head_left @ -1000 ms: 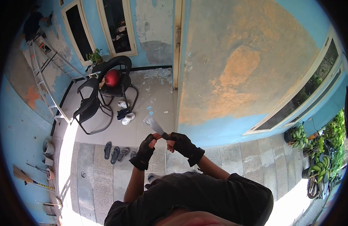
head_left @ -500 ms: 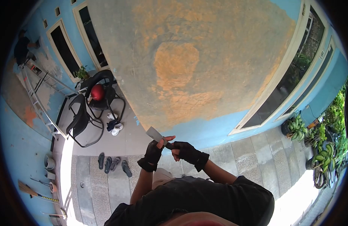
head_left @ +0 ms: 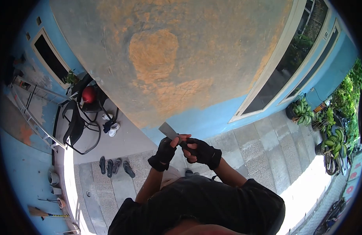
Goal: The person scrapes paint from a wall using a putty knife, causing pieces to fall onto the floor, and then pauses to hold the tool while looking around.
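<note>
A scraper with a flat grey blade (head_left: 168, 130) is held in front of my chest, its blade pointing up and to the left. My left hand (head_left: 168, 151), in a black fingerless glove, pinches it where blade and handle meet. Wrapped round the dark handle is my right hand (head_left: 201, 151), gloved the same way. Beyond the blade stands a wall (head_left: 212, 51) with bare grey and orange patches above a strip of blue paint. The blade appears apart from the wall, though the exact gap is hard to tell.
Black chairs (head_left: 75, 127), one with a red helmet (head_left: 88, 94), stand at the left. Behind them is a ladder (head_left: 34, 121), with another person partly visible beside it. Sandals (head_left: 109, 167) lie on the paved floor (head_left: 122, 188). Potted plants (head_left: 302, 111) line the right side.
The view has shifted to the right, so wall and chairs appear farther left. Both my hands still hold the scraper, and its blade now sits slightly farther right and higher in view.
</note>
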### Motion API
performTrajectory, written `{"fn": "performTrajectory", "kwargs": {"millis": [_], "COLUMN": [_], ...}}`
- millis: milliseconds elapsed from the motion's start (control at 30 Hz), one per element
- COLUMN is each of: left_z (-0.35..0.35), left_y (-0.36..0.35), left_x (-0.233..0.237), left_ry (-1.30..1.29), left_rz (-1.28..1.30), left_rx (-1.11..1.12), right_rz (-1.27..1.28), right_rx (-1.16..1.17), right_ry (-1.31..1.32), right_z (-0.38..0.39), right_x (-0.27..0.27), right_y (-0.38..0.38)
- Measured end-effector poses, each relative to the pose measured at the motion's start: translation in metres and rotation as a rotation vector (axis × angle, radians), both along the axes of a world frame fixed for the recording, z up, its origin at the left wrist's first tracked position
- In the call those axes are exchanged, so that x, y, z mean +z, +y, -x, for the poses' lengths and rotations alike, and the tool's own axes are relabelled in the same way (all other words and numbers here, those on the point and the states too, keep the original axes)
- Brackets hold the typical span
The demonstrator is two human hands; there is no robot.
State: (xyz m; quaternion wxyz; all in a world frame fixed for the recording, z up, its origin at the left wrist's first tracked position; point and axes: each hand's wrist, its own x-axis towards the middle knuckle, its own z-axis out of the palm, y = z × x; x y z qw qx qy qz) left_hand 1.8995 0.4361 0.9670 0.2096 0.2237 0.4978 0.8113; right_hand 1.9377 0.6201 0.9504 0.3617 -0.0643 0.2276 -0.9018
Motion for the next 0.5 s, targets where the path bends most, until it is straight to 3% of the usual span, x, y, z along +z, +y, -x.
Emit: {"fn": "performTrajectory", "kwargs": {"millis": [500], "left_z": [-0.043], "left_y": [-0.044], "left_x": [-0.008], "left_ry": [-0.115], "left_rz": [-0.005], "left_rx": [0.059], "right_rz": [-0.137], "right_rx": [-0.047], "right_ry": [0.0], "right_z": [-0.035], "right_x": [0.003], "right_y": [-0.05]}}
